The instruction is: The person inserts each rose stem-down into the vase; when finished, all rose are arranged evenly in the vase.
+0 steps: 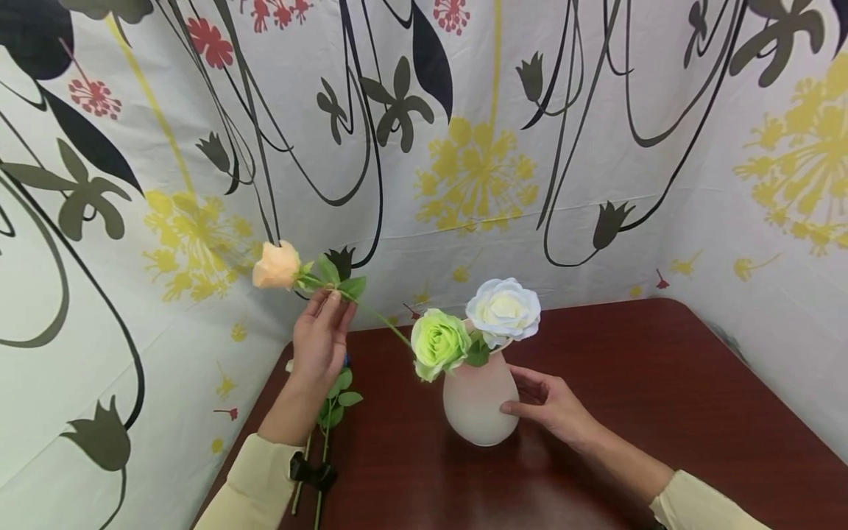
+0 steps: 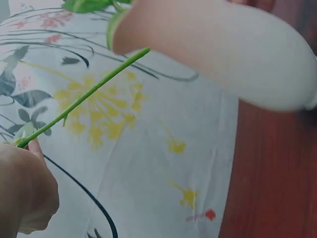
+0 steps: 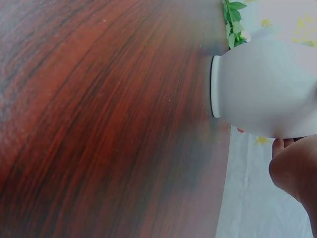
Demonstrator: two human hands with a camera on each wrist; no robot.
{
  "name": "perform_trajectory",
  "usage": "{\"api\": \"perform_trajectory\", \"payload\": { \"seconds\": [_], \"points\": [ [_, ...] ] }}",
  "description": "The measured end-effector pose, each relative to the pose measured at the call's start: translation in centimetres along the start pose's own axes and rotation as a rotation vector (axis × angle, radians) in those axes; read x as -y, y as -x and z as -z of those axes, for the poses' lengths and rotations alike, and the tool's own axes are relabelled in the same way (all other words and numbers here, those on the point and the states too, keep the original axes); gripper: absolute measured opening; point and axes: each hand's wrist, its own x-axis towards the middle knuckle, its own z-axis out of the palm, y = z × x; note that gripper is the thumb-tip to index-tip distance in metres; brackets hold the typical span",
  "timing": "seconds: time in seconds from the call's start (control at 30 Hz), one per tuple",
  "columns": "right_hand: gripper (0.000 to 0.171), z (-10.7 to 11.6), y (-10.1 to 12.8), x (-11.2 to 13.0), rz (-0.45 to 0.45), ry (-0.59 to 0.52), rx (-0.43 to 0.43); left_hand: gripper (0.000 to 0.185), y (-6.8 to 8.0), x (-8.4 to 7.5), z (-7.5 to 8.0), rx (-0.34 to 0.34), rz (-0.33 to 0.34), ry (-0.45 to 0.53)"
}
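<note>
My left hand (image 1: 321,342) pinches the green stem (image 2: 84,101) of a peach artificial rose (image 1: 277,265) just below its leaves. The bloom points left, and the stem slopes down to the right. Its bare end lies right at the vase's rim in the left wrist view; in the head view that end is hidden behind the green rose. A pale vase (image 1: 480,405) stands upright on the table, holding a green rose (image 1: 439,343) and a white rose (image 1: 503,311). My right hand (image 1: 553,408) holds the vase's right side, thumb in front and fingers behind.
More leafy stems (image 1: 334,401) lie on the table's left side, partly under my left forearm. The dark red-brown table (image 1: 616,353) meets a flower-printed cloth (image 1: 464,243) at the back and sides.
</note>
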Motion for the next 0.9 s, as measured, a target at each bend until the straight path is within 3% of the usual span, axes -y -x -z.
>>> {"api": "perform_trajectory", "payload": {
  "seconds": [0.1, 0.27, 0.57, 0.73, 0.9],
  "points": [
    [0.069, 0.0, 0.0, 0.0, -0.002, -0.001, 0.0, 0.01, 0.1, -0.2, -1.0, -0.003, -0.02, 0.094],
    [0.069, 0.0, 0.0, 0.1, -0.006, -0.001, -0.002, 0.009, 0.3, -0.5, -2.2, -0.012, -0.08, 0.163],
    [0.069, 0.0, 0.0, 0.0, 0.001, 0.002, -0.001, 0.009, 0.3, -0.8, -3.7, -0.002, -0.144, 0.177],
    [0.069, 0.1, 0.0, 0.0, -0.009, -0.002, -0.004, 0.015, 0.6, 0.6, -4.2, 0.073, -0.15, 0.107],
    [0.07, 0.1, 0.0, 0.0, -0.011, 0.0, -0.005, 0.017, 1.2, 2.6, -4.5, 0.214, -0.228, -0.147]
  ]
}}
